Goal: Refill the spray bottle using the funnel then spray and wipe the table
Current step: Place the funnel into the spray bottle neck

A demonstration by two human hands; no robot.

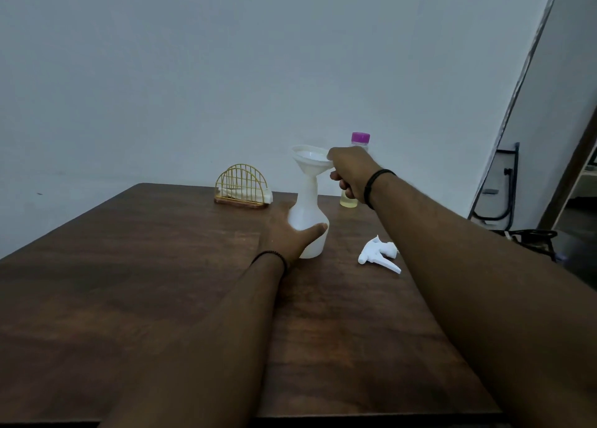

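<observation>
Left hand (284, 233): grips the white spray bottle (308, 224) standing upright mid-worktop (129, 266).
Right hand (350, 172): pinches the rim of the white funnel (310, 161) seated in the bottle's neck.
Spray head (379, 254): lying just right of the bottle.
Refill bottle (350, 199): purple cap, behind the right hand.
Napkin holder (242, 187): far edge.

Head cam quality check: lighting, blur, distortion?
Head view: dim, flat light with a bluish cast; white spray bottle and funnel stand out against the dark table; wide-angle stretch enlarges the forearms near the frame; slightly soft overall, no glare.
</observation>
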